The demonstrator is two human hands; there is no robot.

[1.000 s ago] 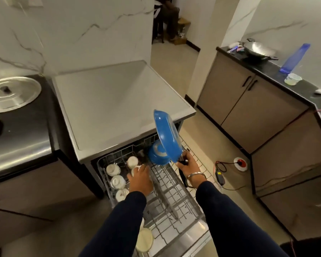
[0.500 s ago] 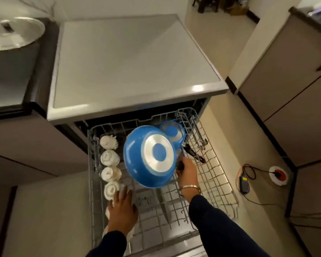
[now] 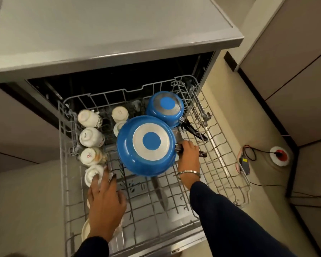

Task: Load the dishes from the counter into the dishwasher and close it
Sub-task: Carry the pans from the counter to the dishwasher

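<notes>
Both hands are over the pulled-out dishwasher rack (image 3: 228,164): the right hand (image 3: 188,154) grips the handle of the large blue pan (image 3: 146,145), held upside down mid-rack, while the left hand (image 3: 106,201) rests with fingers spread, touching a white cup (image 3: 93,175) at the rack's left edge. A smaller blue pan (image 3: 165,108) sits inverted near the rack's far right corner.

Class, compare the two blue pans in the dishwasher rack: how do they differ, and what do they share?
The large blue pan is wider than the small blue pan. The large blue pan sits nearer the camera, its handle gripped by the right hand; the small blue pan lies toward the rack's back, its black handle free. Both are bottom up, with a silver ring around a blue centre.
</notes>
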